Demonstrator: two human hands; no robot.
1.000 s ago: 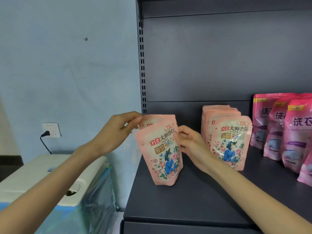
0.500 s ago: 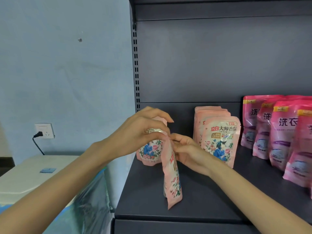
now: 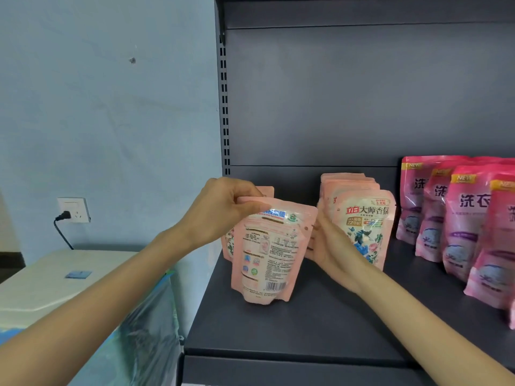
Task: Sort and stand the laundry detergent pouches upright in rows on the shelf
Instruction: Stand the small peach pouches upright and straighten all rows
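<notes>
Fingers (image 3: pixel 252 206) of the left hand (image 3: pixel 220 210) are pinched together on the top left corner of a pale pink detergent pouch (image 3: pixel 269 253), while the right hand (image 3: pixel 330 246) is pressed against the pouch's right edge with its fingers mostly hidden behind it, so their closure cannot be told. The pouch is held upright with its printed back and barcode turned outward, its base on or just above the dark grey shelf (image 3: pixel 320 332) near the shelf's left edge; contact cannot be told.

Towards the right edge of the shelf, a group of magenta detergent pouches (image 3: pixel 468 218) is stood upright in overlapping rows. Between them and the held pouch, a row of pale pink floral pouches (image 3: pixel 365 227) is stood front to back, running to the back edge. Behind the held pouch, close to the shelf's back left corner, another pale pink pouch (image 3: pixel 267 191) is stood, largely hidden.

Left of the shelf, a white appliance (image 3: pixel 50 285) with a clear plastic sheet (image 3: pixel 145 330) draped at its side is seen below a wall socket (image 3: pixel 73 209) with a black plug in it.
</notes>
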